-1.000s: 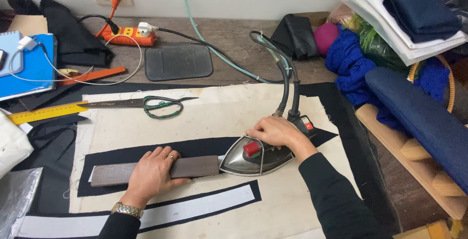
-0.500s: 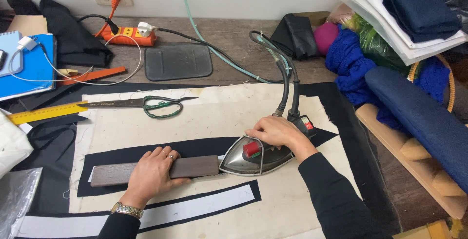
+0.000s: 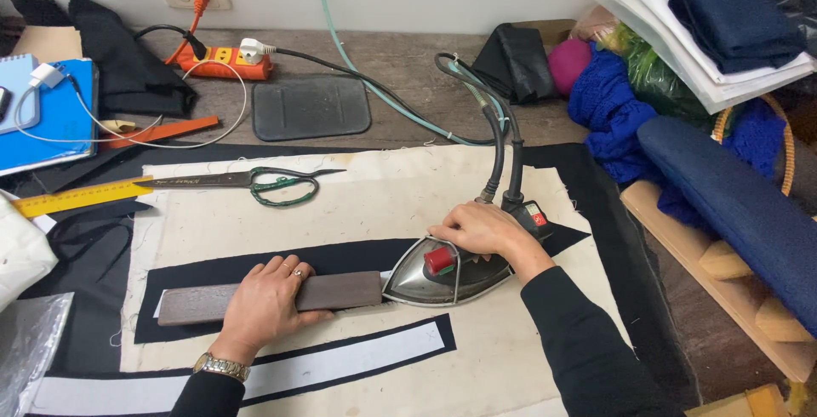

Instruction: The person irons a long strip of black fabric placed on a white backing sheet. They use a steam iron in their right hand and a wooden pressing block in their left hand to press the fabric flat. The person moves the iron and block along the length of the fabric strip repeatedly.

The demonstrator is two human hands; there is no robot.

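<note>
Head view: one iron gripped by right hand — left hand flat on one wooden block — one scissors.

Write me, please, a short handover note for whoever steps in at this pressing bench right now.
Left hand: pressed flat on the wooden block, which lies on the black fabric strip.
Right hand: grips the handle of the iron, whose tip meets the block's right end.
Scissors and yellow ruler lie at the far left.
Done: cannot tell how much is pressed.
Left: strip under the block and beyond.
</note>
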